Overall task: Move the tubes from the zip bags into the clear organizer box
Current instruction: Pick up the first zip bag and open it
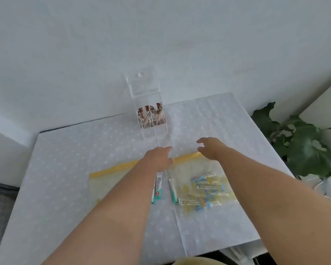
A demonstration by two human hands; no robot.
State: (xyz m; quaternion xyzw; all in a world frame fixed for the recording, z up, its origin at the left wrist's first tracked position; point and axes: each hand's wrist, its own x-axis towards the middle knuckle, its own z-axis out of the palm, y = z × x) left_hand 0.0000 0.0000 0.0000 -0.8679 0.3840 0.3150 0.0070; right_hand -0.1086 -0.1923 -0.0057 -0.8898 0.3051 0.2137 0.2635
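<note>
Both hands over yellow zip edges: left hand (158, 159) flat, right hand (210, 148) loosely spread, holding nothing. Tubes (204, 192) inside right zip bag (199, 169) on tabletop (65, 159). Risk: organizer box (151, 119) (lid up, near) tips if bumped.

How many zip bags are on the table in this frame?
2. The left zip bag lies flat under the left forearm; the right zip bag, full of tubes, lies beside it under the right hand. The forearms may hide parts of them.
</note>
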